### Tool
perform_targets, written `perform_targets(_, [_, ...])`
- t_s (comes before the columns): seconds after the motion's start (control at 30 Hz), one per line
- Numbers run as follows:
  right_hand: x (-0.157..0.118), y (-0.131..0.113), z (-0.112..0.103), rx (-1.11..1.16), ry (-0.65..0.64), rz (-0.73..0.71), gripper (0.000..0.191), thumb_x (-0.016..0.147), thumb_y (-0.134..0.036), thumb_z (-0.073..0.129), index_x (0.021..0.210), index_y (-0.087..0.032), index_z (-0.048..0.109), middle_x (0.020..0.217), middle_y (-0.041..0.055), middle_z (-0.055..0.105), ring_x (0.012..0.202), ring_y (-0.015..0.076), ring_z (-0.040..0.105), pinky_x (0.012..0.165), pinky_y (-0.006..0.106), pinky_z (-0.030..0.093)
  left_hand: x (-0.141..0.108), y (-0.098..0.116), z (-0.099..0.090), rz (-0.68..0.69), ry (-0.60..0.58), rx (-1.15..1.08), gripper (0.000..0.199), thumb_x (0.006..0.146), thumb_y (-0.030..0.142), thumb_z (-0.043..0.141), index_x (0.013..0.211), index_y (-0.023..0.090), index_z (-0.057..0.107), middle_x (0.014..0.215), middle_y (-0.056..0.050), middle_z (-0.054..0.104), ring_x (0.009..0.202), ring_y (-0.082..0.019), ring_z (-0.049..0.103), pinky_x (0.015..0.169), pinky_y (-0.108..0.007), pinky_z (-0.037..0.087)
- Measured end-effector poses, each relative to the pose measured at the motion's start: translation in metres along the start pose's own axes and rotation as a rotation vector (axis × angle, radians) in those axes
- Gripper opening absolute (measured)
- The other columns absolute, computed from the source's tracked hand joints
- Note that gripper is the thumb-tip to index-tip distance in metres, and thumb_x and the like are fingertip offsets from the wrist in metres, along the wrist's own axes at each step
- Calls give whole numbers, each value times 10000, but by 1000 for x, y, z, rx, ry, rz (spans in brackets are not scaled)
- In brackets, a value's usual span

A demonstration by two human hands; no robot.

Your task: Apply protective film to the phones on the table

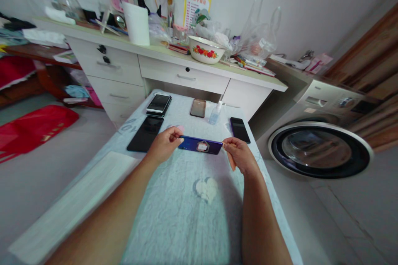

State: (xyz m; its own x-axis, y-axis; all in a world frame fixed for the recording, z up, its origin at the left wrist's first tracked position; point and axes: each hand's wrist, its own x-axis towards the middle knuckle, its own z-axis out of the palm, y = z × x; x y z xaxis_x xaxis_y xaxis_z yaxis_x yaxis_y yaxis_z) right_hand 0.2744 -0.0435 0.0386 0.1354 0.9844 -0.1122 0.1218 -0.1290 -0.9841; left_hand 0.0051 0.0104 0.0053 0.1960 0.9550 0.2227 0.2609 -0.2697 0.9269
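A blue smartphone [191,143] is held sideways over the cloth-covered table, its back with a ring-shaped holder showing. My left hand [164,145] pinches its left end between thumb and fingers. At the other end, my right hand [241,154] is closed on a thin orange cloth [231,161], its fingertips at the phone's right edge. A small pink piece [180,128] shows just behind my left fingers; what it is I cannot tell. Left of my left hand lies a black tablet [145,133]. Beyond my right hand lies a dark phone [239,129].
Stacked phones [159,103], a phone case [198,108] and a clear spray bottle [215,112] are toward the table's far end. A long white strip [77,203] lies along the left edge. A desk [183,76] stands behind, a washing machine [320,132] right.
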Motion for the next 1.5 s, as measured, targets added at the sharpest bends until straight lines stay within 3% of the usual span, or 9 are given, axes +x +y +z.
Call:
perform_targets(0.27, [-1, -4, 1, 44, 54, -23, 314, 598, -420, 745, 743, -169, 625, 594, -32, 549, 523, 98, 440, 493, 225, 317, 1, -4, 1, 9, 5, -24, 125, 734, 268, 609, 812, 186, 556, 706, 43, 527, 637, -112, 502, 624, -237, 403])
perform_targets(0.53, [7, 9, 8, -15, 99, -89, 317, 623, -426, 727, 774, -170, 619, 609, -38, 530, 540, 103, 426, 520, 231, 296, 2, -7, 1, 31, -2, -22, 119, 739, 267, 605, 810, 188, 550, 704, 39, 527, 641, -117, 504, 623, -239, 406])
perform_targets(0.87, [13, 25, 5, -256, 74, -109, 233, 675, -377, 611, 795, -177, 616, 653, -22, 569, 579, 129, 480, 559, 246, 357, 2, -3, 2, 13, 3, -29, 131, 730, 279, 606, 806, 188, 550, 694, 40, 519, 637, -118, 499, 622, -240, 403])
perform_targets(1.1, [12, 24, 6, -463, 49, -126, 142, 690, -309, 558, 714, -181, 616, 644, -12, 569, 629, 146, 506, 586, 251, 357, 1, -2, 2, 5, 4, -32, 132, 727, 282, 614, 798, 190, 552, 679, 45, 515, 621, -113, 495, 603, -232, 399])
perform_targets(1.5, [8, 13, 9, -63, 110, -142, 350, 683, -435, 673, 916, -176, 636, 725, 3, 604, 606, 130, 494, 570, 242, 374, 1, 0, 1, 1, 1, -27, 129, 726, 277, 616, 789, 186, 550, 687, 39, 521, 632, -118, 502, 616, -240, 405])
